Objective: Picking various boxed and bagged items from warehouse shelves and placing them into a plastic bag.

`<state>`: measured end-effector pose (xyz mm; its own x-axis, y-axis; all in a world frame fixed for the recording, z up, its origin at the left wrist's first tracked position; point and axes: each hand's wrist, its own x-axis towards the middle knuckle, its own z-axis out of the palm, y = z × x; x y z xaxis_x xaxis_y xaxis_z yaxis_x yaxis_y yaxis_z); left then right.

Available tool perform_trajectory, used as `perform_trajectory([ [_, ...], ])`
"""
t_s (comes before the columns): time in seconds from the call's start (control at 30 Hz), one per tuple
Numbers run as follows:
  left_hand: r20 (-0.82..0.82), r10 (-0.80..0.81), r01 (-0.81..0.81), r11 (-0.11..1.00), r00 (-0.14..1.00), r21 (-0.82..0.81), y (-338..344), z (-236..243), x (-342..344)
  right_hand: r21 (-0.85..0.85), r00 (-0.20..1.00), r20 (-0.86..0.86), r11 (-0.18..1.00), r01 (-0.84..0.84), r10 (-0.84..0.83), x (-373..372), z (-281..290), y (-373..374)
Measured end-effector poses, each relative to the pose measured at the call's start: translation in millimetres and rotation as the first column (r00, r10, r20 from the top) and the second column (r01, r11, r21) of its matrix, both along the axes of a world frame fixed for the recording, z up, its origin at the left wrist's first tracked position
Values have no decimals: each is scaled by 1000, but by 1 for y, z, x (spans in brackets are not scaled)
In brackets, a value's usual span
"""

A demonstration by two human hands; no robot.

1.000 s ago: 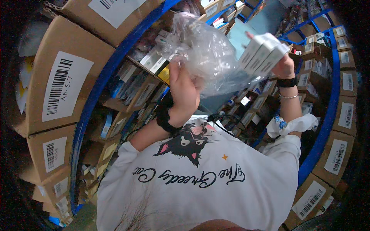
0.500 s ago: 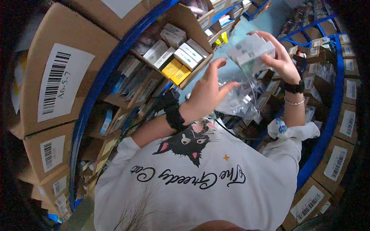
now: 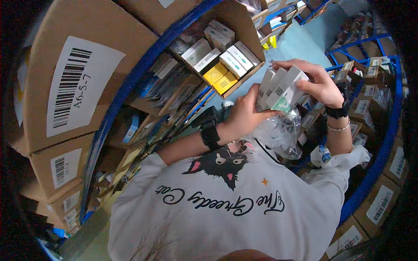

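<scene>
Between my hands are several small white cartons point(image 3: 283, 87), side by side, with green print and a square code on one face. My right hand point(image 3: 320, 85) grips them from the right and above, thumb on the nearest carton. My left hand point(image 3: 244, 113) closes on their lower left side, its thumb running along beneath. Under the cartons hangs a crumpled clear plastic bag point(image 3: 283, 135); what carries it is hidden. To the left, an open cardboard bin point(image 3: 246, 80) holds white cartons point(image 3: 234, 61) and yellow cartons point(image 3: 220, 78).
Blue metal racks point(image 3: 115, 111) curve up on the left and right, loaded with labelled cardboard boxes point(image 3: 37, 87). Slim packages point(image 3: 163, 78) fill a bin below the open one. At the far end lies a pale blue floor point(image 3: 300, 43) between the racks.
My left hand has gone from open and apart to holding the cartons. My right hand has brought them lower and turned them, so their printed faces show.
</scene>
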<state>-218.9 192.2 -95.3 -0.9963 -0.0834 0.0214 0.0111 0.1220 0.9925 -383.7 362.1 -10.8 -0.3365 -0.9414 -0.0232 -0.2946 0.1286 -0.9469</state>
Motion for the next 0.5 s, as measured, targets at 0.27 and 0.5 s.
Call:
perform_trajectory([
  [0.27, -156, 22, -3, 993, 988, 121, -6, -4, -2, -92, 951, 279, 982, 166, -134, 5, -3, -3],
  [0.5, -124, 18, -3, 993, 992, 118, -14, -3, -5, -59, 963, 227, 985, 164, -147, -11, 16, 8],
])
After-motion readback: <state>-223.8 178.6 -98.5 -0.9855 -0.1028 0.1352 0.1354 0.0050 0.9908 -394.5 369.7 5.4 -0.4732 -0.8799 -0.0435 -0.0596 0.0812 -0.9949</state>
